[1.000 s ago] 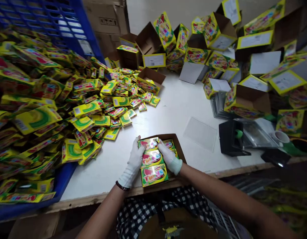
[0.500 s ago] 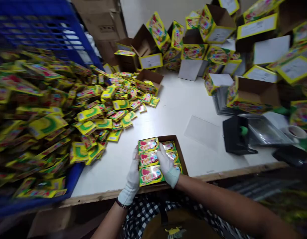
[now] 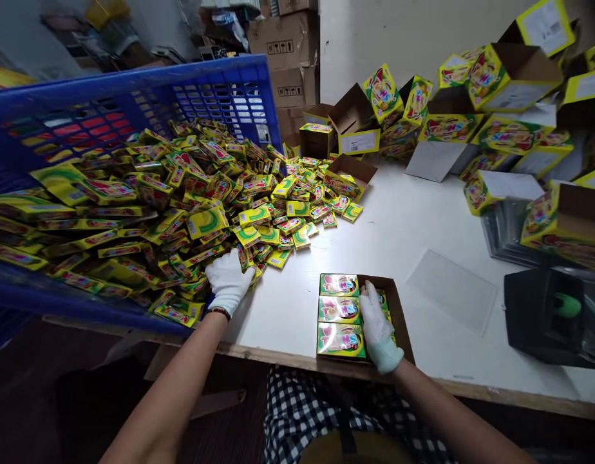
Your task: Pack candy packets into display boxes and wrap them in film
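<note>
My left hand [image 3: 230, 280], in a white glove, reaches onto the heap of small yellow-green boxes [image 3: 208, 222] at the front edge of the blue crate [image 3: 273, 109]. Its fingers are apart and touch the boxes; some fingertips are hidden among them. On the table in front of me lies a shallow open carton [image 3: 402, 322] with small boxes printed with red and pink letters [image 3: 340, 309] lined up in its left part. My gloved right hand [image 3: 378, 328] rests over the carton's right part, fingers together and bent down; what they hold is hidden.
Several open display boxes [image 3: 514, 77] pile up at the back right. A clear plastic sheet [image 3: 452, 290] lies right of the carton, with a black tape dispenser [image 3: 543, 316] beyond it. Loose small boxes [image 3: 300, 209] spill onto the white table [image 3: 278, 322]. Brown cartons [image 3: 290, 84] stand behind.
My left hand has left the carton's left side and moved left to the heap. My right hand stays over the carton. The view has swung left.
</note>
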Available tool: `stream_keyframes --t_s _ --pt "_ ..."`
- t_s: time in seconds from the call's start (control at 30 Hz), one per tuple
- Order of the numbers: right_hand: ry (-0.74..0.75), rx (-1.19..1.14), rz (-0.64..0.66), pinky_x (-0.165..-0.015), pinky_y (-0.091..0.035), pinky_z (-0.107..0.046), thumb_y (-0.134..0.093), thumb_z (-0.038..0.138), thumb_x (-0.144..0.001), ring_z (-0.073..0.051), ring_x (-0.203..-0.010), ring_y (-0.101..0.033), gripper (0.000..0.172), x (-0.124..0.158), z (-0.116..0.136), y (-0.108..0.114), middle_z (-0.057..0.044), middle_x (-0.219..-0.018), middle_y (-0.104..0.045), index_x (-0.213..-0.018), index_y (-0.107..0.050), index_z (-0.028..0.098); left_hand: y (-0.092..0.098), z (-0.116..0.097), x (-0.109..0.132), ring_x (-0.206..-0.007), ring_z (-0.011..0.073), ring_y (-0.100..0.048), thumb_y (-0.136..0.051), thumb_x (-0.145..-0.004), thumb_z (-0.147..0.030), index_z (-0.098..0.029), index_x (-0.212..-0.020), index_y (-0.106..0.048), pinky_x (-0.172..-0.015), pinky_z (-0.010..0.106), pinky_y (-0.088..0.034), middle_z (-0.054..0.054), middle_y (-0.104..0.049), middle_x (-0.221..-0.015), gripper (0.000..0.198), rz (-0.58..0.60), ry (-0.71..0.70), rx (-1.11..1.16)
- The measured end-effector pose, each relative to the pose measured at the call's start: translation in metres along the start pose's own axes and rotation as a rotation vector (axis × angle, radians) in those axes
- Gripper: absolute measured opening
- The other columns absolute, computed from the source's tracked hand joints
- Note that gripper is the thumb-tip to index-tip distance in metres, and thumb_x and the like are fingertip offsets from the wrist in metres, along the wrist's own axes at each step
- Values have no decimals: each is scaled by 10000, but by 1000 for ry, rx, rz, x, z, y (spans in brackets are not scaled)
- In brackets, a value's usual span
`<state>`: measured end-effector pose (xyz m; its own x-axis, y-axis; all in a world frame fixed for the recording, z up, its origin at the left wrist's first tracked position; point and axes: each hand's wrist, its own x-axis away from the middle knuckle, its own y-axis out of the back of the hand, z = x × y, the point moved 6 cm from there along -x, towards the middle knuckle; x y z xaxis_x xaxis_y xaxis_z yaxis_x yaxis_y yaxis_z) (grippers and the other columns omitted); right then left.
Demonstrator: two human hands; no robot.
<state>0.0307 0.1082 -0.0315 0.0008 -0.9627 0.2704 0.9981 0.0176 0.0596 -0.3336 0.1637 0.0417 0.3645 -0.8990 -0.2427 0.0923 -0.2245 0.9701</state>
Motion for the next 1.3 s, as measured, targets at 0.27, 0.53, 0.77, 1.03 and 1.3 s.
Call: stream_keyframes --t_s 0.27,0.53,0.77,1.03,1.3 --pt "53 205 -191 -1106 -362 -485 -498 555 -848 -329 -1341 -464 552 9 33 18 -89 -1407 -566 -1306 -603 265 18 32 37 -974 290 -625 -479 -890 -374 -156 -1180 -583 -868 415 -475 138 -680 -1086 378 -150 278 696" --pt "-268 24 559 -348 -312 -184 -654 545 -788 -66 -389 -469 476 1 90 2 3 -678 -645 -1094 -625 181 71 -111 142 -1157 228 -624 -556 -858 -115 -250 -1145 -640 -1040 409 -496 76 -679 -1218 328 -69 -603 1180" --pt "-354 755 875 -389 -397 -183 -705 424 -775 -81 -422 -533 411 0 105 61 3 -666 -639 -1071 -655 143 72 -157 172 -1283 247 -538 -534 -860 -60 -171 -1280 -545 -1048 433 -496 169 -586 -1325 435 -70 -848 1034" --pt "-18 1731 906 -858 -540 -418 -741 163 -686 -366 -1068 -657 432 0 85 10 -237 -1143 -670 -1107 -717 66 32 -107 128 -1216 282 -557 -571 -887 -263 -137 -1172 -606 -1054 429 -454 174 -601 -1263 313 -138 -570 742" --pt "-28 1799 994 -863 -540 -452 -735 189 -682 -389 -1061 -664 481 -7 69 10 -281 -1223 -622 -1146 -708 62 1 21 47 -1124 397 -478 -571 -788 -358 -91 -1300 -490 -890 492 -417 241 -465 -1303 584 -152 51 -47"
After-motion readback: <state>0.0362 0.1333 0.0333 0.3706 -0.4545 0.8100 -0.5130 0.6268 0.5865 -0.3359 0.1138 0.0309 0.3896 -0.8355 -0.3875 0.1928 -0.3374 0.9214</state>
